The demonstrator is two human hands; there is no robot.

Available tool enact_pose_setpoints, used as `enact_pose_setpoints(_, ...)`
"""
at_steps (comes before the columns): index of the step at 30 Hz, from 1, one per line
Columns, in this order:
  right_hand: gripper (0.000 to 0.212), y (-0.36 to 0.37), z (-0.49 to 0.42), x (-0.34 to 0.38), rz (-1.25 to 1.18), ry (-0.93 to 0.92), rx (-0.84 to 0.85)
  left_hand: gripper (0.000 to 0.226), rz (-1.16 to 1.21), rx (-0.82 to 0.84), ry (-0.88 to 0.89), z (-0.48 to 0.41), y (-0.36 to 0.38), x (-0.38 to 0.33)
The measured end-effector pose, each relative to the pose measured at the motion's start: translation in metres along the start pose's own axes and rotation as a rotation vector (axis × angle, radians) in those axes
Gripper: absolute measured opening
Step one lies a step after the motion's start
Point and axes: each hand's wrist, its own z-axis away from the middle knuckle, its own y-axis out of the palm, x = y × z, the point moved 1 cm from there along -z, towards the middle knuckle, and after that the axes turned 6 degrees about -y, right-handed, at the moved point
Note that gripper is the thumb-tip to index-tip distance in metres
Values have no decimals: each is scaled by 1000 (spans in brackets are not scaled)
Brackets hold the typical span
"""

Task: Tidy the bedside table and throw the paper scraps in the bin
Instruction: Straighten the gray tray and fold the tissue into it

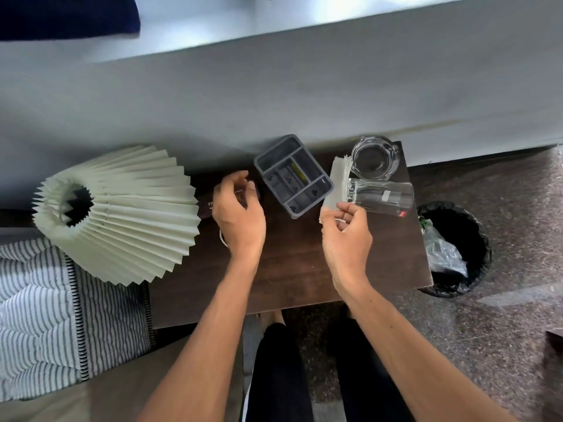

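Observation:
The dark wooden bedside table (289, 269) lies below me. My right hand (347, 239) pinches the near corner of a white stack of paper (338, 175), which lies partly under a glass ashtray (374, 158) and a tall drinking glass (384, 196) on its side. My left hand (240, 217) is curled with fingers apart over a dark brown printed card or box (205, 208); whether it grips it is unclear. A grey compartment tray (259, 162) sits between my hands at the back. The black-lined bin (484, 239) stands on the floor right of the table.
A pleated white lampshade (128, 214) covers the table's left end. A striped bedcover (36, 315) lies at the left. A clear plastic bag (441, 254) is in the bin. A grey wall runs behind the table. My legs stand at the front edge.

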Motion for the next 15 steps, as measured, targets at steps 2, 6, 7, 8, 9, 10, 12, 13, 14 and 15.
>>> enact_pose_setpoints(2,37,0,-7,1,48,40,62,22,-22,3,-79,-9,5,1)
enact_pose_setpoints(6,56,5,-17,3,129,43,151,28,-92,19,-238,-4,9,19)
enact_pose_setpoints(7,60,7,-18,3,141,36,165,31,-102,15,-266,-1,8,23)
enact_pose_setpoints(8,64,8,-19,3,151,29,176,34,-117,12,-282,2,8,27)
enact_pose_setpoints(9,67,9,-20,4,163,19,187,38,-145,20,-289,3,7,29)
enact_pose_setpoints(10,70,10,-21,3,180,2,196,40,-174,33,-279,2,7,31)
enact_pose_setpoints(12,76,12,-24,3,232,-40,214,42,-207,60,-223,-5,7,33)
enact_pose_setpoints(13,77,12,-26,3,258,-58,220,42,-198,67,-180,-9,8,31)
enact_pose_setpoints(14,77,12,-27,3,278,-71,227,41,-177,72,-133,-13,9,28)
enact_pose_setpoints(15,75,12,-29,5,296,-81,236,41,-158,85,-90,-16,9,21)
